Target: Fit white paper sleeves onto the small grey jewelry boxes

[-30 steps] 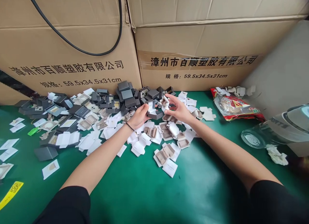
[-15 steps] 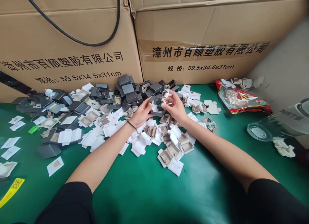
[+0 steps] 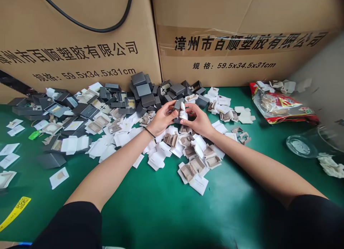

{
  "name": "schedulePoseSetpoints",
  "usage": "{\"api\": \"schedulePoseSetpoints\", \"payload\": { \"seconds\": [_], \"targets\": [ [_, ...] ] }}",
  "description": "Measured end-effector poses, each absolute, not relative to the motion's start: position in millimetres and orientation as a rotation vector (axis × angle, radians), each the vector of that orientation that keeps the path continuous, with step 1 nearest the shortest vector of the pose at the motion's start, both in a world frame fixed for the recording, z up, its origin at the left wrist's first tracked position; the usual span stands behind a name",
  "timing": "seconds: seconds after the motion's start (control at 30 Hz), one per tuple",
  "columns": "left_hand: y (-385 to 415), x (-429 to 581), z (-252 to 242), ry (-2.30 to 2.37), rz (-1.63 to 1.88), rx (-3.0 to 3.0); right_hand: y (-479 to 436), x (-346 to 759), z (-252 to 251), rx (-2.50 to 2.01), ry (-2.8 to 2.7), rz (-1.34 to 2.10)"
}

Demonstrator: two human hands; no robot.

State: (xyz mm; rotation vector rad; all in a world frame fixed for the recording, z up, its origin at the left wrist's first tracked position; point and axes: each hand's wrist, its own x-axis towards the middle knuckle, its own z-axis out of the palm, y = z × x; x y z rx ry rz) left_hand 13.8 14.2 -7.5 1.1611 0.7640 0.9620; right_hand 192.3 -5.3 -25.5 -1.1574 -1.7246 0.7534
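Observation:
Near the middle of the green table (image 3: 161, 213), my left hand (image 3: 163, 119) grips a small dark grey box (image 3: 177, 106) between thumb and fingers. My right hand (image 3: 198, 120) closes from the other side on a white folded insert (image 3: 183, 114), which is against the box. Below both hands spreads a heap of white and grey-brown paper inserts (image 3: 158, 156). Behind and to the left lie many dark boxes (image 3: 144, 91), some open with pale linings. A white card insert (image 3: 199, 183) with print lies at the heap's front edge.
Two large cardboard cartons (image 3: 94, 37) stand along the back, with a black cable (image 3: 99, 29) hanging in front. At the right are a red plastic bag (image 3: 282, 105), a clear container (image 3: 301, 147) and crumpled tissue (image 3: 331, 166). A yellow strip (image 3: 14, 214) lies front left.
The dark box has been turned more upright, and the white insert is now beside it between my hands. The camera view has shifted slightly, with the cartons looking higher and nearer.

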Motion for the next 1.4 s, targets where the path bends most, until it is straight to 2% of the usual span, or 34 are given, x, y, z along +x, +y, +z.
{"api": "schedulePoseSetpoints", "payload": {
  "seconds": [0.27, 0.63, 1.4],
  "targets": [
    [15, 13, -8, 0.791, 0.973, 1.137, -9, 193, -21, -1.029, -1.754, 0.771],
    [17, 12, -7, 0.754, 1.004, 1.130, -5, 191, -28, -1.085, -1.684, 0.820],
    [23, 10, -11, 0.746, 1.020, 1.007, -16, 194, -21, -1.156, -2.088, 0.077]
  ]
}}
